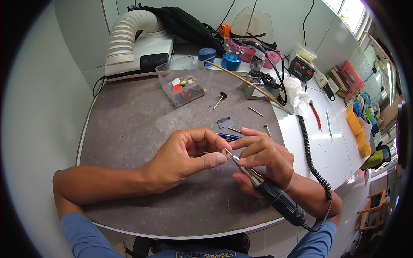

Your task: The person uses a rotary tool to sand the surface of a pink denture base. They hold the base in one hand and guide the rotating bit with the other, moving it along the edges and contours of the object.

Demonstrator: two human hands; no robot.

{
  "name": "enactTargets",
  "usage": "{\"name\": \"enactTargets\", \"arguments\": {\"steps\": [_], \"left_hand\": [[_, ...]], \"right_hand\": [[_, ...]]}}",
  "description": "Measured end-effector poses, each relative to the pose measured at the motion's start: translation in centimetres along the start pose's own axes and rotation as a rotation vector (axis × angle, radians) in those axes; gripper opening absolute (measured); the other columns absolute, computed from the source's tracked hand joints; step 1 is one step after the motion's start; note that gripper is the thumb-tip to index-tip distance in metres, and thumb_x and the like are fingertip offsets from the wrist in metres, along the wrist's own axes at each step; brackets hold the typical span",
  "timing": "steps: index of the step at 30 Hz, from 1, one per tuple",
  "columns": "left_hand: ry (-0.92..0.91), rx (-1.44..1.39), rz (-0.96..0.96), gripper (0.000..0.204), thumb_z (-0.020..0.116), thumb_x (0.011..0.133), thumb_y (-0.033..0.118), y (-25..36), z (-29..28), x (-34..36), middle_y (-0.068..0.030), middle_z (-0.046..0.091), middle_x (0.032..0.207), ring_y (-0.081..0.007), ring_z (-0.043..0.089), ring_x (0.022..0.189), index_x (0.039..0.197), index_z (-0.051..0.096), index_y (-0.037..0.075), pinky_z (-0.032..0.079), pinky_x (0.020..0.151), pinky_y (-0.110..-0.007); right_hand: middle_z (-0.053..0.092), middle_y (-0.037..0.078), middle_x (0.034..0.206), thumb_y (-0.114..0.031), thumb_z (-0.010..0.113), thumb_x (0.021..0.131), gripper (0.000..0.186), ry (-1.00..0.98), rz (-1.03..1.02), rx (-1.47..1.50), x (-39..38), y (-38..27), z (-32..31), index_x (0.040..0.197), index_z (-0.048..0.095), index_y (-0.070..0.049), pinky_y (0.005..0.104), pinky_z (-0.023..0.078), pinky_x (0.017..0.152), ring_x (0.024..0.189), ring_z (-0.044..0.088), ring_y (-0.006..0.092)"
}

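Note:
My right hand is wrapped round a black and silver rotary handpiece, its tip slanting up and to the left. In my left hand, thumb and fingertips pinch a small pale piece against the handpiece's tip; the fingers partly hide it, and I cannot make out its kind. Just beyond the hands lie a blue pen-like tool, partly covered, and a grey scrap of abrasive sheet. A coiled black cord runs from the handpiece along the right forearm.
Farther back stand a clear plastic bin with small bits, a blue bur holder and a white unit with a ribbed hose. A wooden stick slants across. On the right are red-handled pliers and a control box.

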State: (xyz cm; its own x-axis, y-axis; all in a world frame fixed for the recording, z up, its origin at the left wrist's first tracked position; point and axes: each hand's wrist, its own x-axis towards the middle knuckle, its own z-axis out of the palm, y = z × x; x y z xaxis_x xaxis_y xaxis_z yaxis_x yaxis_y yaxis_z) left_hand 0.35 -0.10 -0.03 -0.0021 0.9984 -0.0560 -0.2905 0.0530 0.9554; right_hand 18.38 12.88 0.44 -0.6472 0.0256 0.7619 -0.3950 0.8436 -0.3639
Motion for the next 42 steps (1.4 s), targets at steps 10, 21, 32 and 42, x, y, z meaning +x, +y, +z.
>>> {"name": "enactTargets", "arguments": {"steps": [10,21,32,42], "left_hand": [[-0.006,0.017,0.019,0.018,0.067,0.088,0.005,-0.15,-0.05,-0.09,-0.0037,0.063,0.099,-0.0096,0.061,0.093,0.105,0.062,0.002,0.050,0.083,-0.024],[0.052,-0.041,0.027,0.020,0.062,0.093,0.011,-0.10,0.22,-0.06,-0.0096,0.066,0.102,-0.0125,0.062,0.091,0.109,0.063,-0.002,0.051,0.084,-0.027],[0.070,0.023,0.013,0.021,0.065,0.091,0.008,-0.04,0.37,0.13,-0.0082,0.066,0.102,-0.0111,0.060,0.089,0.109,0.063,-0.003,0.050,0.082,-0.025],[0.004,0.004,0.003,0.022,0.064,0.092,0.009,0.05,0.19,0.06,-0.0070,0.065,0.099,-0.0109,0.060,0.088,0.111,0.063,-0.002,0.050,0.082,-0.024]], "right_hand": [[0.067,0.009,0.080,-0.007,0.080,0.070,0.025,0.049,0.008,0.018,-0.15,0.03,-0.12,0.087,0.061,-0.005,0.0489,0.052,0.091,0.089,0.070,0.0271],[0.066,0.009,0.080,-0.007,0.079,0.071,0.025,0.049,0.014,0.007,-0.15,0.09,-0.15,0.088,0.061,-0.005,0.0488,0.052,0.090,0.091,0.070,0.0282],[0.066,0.009,0.081,-0.007,0.079,0.070,0.026,0.044,0.020,-0.038,-0.27,0.42,-0.23,0.087,0.061,-0.005,0.0489,0.051,0.091,0.092,0.069,0.0285],[0.066,0.009,0.082,-0.007,0.080,0.070,0.027,-0.006,-0.004,-0.044,-0.04,0.31,0.15,0.088,0.060,-0.006,0.0487,0.051,0.091,0.092,0.068,0.0283]]}}
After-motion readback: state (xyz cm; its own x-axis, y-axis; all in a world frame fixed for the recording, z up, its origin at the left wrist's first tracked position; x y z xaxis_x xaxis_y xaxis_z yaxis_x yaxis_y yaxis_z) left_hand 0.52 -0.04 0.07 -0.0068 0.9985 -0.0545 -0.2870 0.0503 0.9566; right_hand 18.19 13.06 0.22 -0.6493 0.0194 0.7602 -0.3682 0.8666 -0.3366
